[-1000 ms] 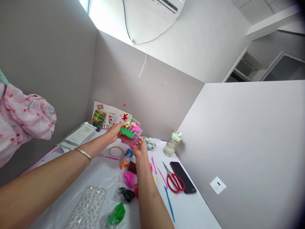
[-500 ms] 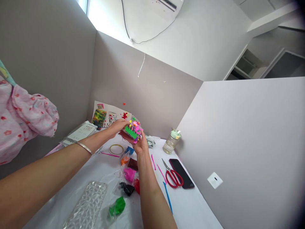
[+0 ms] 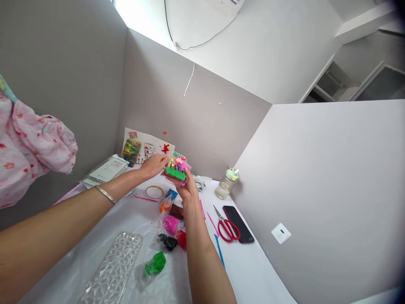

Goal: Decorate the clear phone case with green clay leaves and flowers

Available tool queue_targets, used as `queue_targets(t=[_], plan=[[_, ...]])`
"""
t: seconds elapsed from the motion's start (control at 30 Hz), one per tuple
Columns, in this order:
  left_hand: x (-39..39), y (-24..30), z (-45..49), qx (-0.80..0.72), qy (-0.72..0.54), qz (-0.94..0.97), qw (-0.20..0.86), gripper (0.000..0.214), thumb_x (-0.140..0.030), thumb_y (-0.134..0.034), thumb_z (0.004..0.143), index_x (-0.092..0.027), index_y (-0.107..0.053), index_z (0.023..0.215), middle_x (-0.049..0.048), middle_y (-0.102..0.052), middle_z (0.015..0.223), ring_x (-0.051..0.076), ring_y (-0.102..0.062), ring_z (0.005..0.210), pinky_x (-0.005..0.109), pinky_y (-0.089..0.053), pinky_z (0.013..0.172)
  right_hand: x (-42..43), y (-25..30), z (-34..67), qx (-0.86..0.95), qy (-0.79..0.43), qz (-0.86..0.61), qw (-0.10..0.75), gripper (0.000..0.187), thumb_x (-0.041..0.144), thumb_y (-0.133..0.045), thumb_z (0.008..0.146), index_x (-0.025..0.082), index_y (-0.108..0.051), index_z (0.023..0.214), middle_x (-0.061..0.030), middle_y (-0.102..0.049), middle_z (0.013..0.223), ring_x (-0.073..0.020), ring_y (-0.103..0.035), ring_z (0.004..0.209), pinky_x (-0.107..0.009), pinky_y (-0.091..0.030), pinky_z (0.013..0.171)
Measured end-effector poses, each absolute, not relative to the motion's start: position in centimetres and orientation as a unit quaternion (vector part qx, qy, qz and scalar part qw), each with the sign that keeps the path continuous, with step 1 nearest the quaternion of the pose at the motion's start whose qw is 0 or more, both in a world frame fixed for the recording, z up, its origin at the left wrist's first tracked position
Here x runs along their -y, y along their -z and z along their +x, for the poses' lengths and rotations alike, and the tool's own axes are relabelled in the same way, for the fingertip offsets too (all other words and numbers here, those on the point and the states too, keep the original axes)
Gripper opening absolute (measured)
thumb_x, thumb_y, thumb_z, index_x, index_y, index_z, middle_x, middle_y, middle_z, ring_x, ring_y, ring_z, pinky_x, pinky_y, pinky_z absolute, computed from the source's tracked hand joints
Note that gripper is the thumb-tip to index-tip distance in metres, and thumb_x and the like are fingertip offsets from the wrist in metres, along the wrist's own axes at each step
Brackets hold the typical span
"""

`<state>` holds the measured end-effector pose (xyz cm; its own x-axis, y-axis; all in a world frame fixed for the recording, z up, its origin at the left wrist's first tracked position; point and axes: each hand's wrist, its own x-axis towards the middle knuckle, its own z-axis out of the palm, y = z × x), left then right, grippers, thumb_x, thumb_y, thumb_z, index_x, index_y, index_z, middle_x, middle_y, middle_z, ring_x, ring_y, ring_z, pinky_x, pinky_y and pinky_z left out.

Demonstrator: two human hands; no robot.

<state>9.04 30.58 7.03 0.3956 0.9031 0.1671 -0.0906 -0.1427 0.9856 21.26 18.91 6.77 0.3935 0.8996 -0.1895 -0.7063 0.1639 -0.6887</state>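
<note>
Above the far part of the table, a small clay model (image 3: 176, 170) is held up, with a green strip across it, pink and yellow shapes above and a brown part below. My right hand (image 3: 189, 188) grips its right side and lower edge, thumb on the front. Fingers of my left hand (image 3: 155, 165) are closed at its upper left edge; their tips are partly hidden. Beneath the hands lie bagged lumps of modelling clay: orange (image 3: 165, 205), brown (image 3: 176, 212), pink (image 3: 171, 224), red (image 3: 181, 239), black (image 3: 168, 242) and green (image 3: 155, 264).
On the right lie red-handled scissors (image 3: 228, 230), a black phone (image 3: 238, 224), a blue modelling tool (image 3: 219, 250) and a water bottle (image 3: 226, 184). A clear textured sheet (image 3: 112, 270) lies in front. Left are a gold ring (image 3: 154, 192) and a packaged white box (image 3: 109, 169). Grey partitions (image 3: 183, 114) enclose the table.
The clay model has turned so its front faces me more squarely. My left hand has shifted slightly left along its edge. The camera view has tilted a little.
</note>
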Motion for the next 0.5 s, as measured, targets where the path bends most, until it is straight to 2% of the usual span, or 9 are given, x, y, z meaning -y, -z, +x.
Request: queue_targets(t=[0.1, 0.23, 0.33, 0.43, 0.5], plan=[[-29.8, -6.5, 8.2, -0.330, -0.431, 0.567, 0.619, 0.027, -0.042, -0.072, 0.099, -0.015, -0.071, 0.096, 0.0053, -0.074, 0.103, 0.022, -0.070, 0.094, 0.039, -0.059, 0.087, -18.7, -7.4, 20.9, 0.141, -0.534, -0.367, 0.749, 0.013, 0.024, -0.067, 0.100, 0.017, -0.075, 0.108, -0.0014, -0.080, 0.078, -0.0171, -0.076, 0.075, -0.025, -0.063, 0.070], [-26.8, -6.0, 6.5, -0.297, -0.385, 0.483, 0.728, 0.052, -0.065, -0.070, 0.092, -0.014, -0.075, 0.086, 0.0122, -0.077, 0.089, 0.028, -0.074, 0.079, 0.041, -0.060, 0.073, -18.0, -7.7, 20.0, 0.158, -0.543, -0.378, 0.733, 0.012, 0.022, -0.065, 0.100, 0.017, -0.075, 0.104, -0.0011, -0.081, 0.079, -0.0181, -0.076, 0.073, -0.029, -0.064, 0.073], [-23.1, -6.1, 4.7, -0.247, -0.365, 0.430, 0.788, 0.056, -0.068, -0.066, 0.093, -0.014, -0.079, 0.104, 0.0173, -0.081, 0.101, 0.037, -0.077, 0.094, 0.046, -0.063, 0.077, -16.6, -7.4, 18.6, 0.175, -0.556, -0.393, 0.711, 0.008, 0.020, -0.069, 0.097, 0.016, -0.075, 0.096, -0.0019, -0.081, 0.080, -0.0177, -0.075, 0.071, -0.028, -0.062, 0.073], [-19.0, -5.5, 2.4, -0.227, -0.381, 0.384, 0.810, 0.056, -0.067, -0.057, 0.099, -0.018, -0.079, 0.116, 0.0146, -0.082, 0.110, 0.037, -0.076, 0.109, 0.043, -0.065, 0.083, -13.9, -7.0, 16.7, 0.197, -0.568, -0.402, 0.691, 0.007, 0.020, -0.073, 0.093, 0.014, -0.075, 0.092, -0.0020, -0.079, 0.077, -0.0173, -0.074, 0.070, -0.025, -0.060, 0.071], [-16.6, -4.0, 0.6, -0.239, -0.390, 0.356, 0.815, 0.060, -0.071, -0.056, 0.098, -0.020, -0.078, 0.120, 0.0145, -0.082, 0.110, 0.038, -0.076, 0.110, 0.042, -0.066, 0.080, -11.6, -6.7, 15.2, 0.228, -0.572, -0.401, 0.678, 0.009, 0.023, -0.078, 0.090, 0.014, -0.076, 0.092, -0.0015, -0.079, 0.077, -0.0182, -0.075, 0.074, -0.025, -0.059, 0.072]])
